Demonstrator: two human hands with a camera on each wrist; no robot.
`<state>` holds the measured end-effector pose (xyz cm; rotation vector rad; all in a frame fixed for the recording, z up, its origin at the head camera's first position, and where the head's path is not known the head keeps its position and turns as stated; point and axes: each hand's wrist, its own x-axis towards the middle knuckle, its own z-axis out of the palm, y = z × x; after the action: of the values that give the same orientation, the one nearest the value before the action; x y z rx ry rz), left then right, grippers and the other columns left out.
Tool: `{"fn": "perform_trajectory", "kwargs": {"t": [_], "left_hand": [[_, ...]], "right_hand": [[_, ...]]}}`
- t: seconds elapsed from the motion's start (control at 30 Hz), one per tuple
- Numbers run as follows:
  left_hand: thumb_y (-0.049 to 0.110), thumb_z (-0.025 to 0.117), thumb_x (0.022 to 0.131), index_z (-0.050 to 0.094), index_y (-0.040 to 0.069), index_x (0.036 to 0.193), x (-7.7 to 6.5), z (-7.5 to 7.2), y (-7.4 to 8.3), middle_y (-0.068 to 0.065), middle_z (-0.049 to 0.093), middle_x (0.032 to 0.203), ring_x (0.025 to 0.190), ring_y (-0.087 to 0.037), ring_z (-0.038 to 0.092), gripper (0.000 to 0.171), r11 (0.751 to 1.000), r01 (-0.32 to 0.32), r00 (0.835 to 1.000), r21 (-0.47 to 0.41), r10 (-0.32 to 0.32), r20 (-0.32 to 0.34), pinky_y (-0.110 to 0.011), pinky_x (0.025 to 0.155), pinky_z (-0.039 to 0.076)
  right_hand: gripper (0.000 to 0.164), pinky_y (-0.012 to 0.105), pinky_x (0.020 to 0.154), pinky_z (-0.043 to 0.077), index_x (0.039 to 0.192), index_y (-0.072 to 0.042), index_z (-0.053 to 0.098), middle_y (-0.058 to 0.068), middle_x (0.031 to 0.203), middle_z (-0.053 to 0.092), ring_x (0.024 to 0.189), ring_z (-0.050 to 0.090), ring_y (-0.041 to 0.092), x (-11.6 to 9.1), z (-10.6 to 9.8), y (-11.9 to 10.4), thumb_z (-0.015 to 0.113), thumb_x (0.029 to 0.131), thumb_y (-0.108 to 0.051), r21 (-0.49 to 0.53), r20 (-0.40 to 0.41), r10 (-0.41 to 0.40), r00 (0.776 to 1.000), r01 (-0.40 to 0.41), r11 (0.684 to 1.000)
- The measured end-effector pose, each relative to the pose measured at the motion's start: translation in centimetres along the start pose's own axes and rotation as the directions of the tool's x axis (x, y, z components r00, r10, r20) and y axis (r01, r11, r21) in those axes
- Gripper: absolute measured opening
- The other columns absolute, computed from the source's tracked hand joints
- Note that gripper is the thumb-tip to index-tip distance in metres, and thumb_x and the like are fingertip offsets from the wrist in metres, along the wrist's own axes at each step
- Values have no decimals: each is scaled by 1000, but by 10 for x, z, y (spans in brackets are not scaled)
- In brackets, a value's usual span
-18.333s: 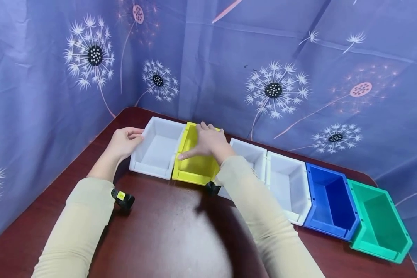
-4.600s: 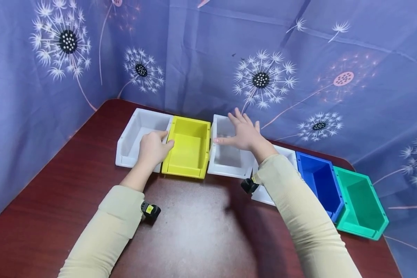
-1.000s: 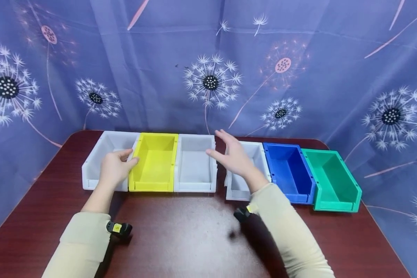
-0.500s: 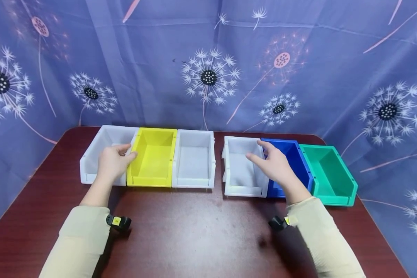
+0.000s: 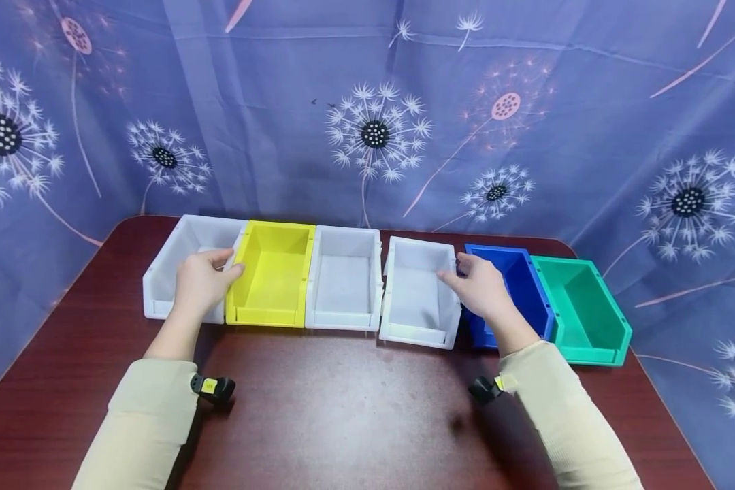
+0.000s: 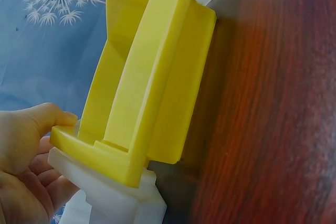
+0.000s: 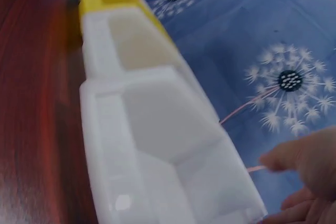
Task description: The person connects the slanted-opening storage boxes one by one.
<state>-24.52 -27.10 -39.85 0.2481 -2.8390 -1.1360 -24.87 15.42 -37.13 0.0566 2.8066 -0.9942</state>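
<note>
My left hand (image 5: 199, 282) pinches the adjoining side walls of the leftmost white storage bin (image 5: 162, 303) and the yellow bin (image 5: 269, 279). In the left wrist view its thumb lies over the yellow wall, and its fingers are behind the white one. My right hand (image 5: 480, 289) is at the right wall of another white bin (image 5: 418, 289), which sits slightly askew. In the right wrist view the right fingers (image 7: 294, 213) are right at that wall, and the thumb stands apart above the rim. Between the yellow bin and the askew bin is a further white bin (image 5: 343, 279).
A blue bin (image 5: 507, 279) stands partly behind my right hand, a gap away from the askew bin. A green bin (image 5: 588, 306) adjoins it on the right. The row stands along the back of a dark red table (image 5: 343, 415), before a blue dandelion-print cloth (image 5: 269, 82).
Over the last second my right hand moved right to the far side of the fourth bin. That white bin then shifted left, away from the blue bin, almost closing its left gap.
</note>
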Motion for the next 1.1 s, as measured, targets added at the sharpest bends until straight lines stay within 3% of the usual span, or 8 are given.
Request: {"fn": "perform_trajectory", "kwargs": {"t": [0.1,0.17,0.33,0.43,0.63,0.9,1.0,1.1], "left_hand": [[24,60,91,52,0,133,0,-1,-1,-24,55,131,121,-39,52,48,1000,9,1000,1,-9,6,-50,97,47],[24,59,92,52,1,133,0,-2,-1,-24,54,132,121,-40,52,49,1000,13,1000,1,-13,7,-50,97,46],[24,60,91,53,1,132,-1,-2,-4,-24,55,131,120,-40,52,48,1000,15,1000,-2,-15,-10,-50,96,46],[22,60,90,54,0,131,-1,-1,-5,-25,57,128,118,-40,54,46,1000,4,1000,-6,-4,-27,-50,96,47],[22,60,90,55,0,130,-1,0,-6,-25,57,127,117,-39,54,46,1000,-7,999,-16,6,-31,-50,95,47],[23,60,91,54,0,131,0,-2,-4,-24,56,129,119,-39,53,47,1000,8,1000,-24,-8,-13,-50,97,46],[23,60,91,53,1,132,-1,-2,-4,-24,56,130,120,-39,53,47,999,20,1000,-25,-20,-7,-49,97,46],[24,60,91,53,2,132,-2,-2,-4,-24,56,130,120,-38,52,47,999,25,1000,-23,-25,-8,-49,97,46]], "right_hand": [[67,40,76,57,143,8,31,23,96,67,81,67,28,4,3,0,57,93,-27,-112,24,37,999,-35,993],[61,33,61,54,141,10,34,15,66,60,54,55,19,7,6,-2,56,91,-19,-149,31,51,998,-46,988],[55,25,46,39,138,10,39,0,46,39,41,34,12,11,10,-3,50,88,-9,-164,8,19,1000,-18,986],[53,25,46,39,137,9,42,2,49,45,44,40,13,11,9,-2,49,88,-11,-158,-24,-13,1000,9,987],[50,25,50,46,136,5,47,21,84,71,65,64,20,11,2,0,48,89,-13,-121,-99,-51,994,39,992],[50,26,43,35,136,1,49,6,47,53,43,45,12,11,-6,-3,48,88,-14,-38,-166,-56,984,50,998],[50,29,49,47,136,-1,49,17,74,70,58,62,23,10,-9,-5,48,89,-16,-25,-183,-51,982,47,999],[49,38,65,57,137,-2,48,24,111,67,92,68,33,10,-12,-7,48,91,-18,-8,-184,-41,982,40,999]]}}
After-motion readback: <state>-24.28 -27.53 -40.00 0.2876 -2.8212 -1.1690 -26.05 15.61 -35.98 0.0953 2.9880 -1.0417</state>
